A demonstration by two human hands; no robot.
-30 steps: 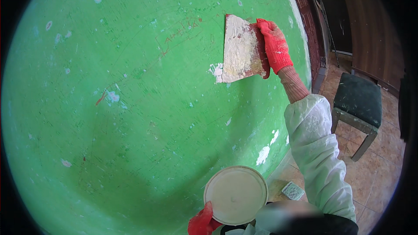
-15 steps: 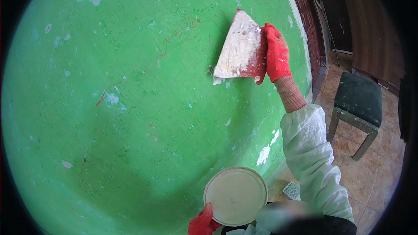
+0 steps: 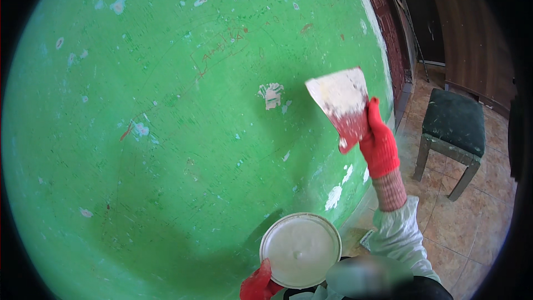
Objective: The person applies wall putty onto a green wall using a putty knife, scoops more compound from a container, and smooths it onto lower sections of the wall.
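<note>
In the head view, the red-gloved right hand (image 3: 381,145) is closed around a wide red scraper (image 3: 346,106), its blade covered with whitish paste (image 3: 337,85). This scraper is apart from the green painted wall (image 3: 183,133), to the right of a white paste patch (image 3: 272,98). The red-gloved left hand (image 3: 257,284) grips a round whitish container (image 3: 300,215) at its lower left edge
</note>
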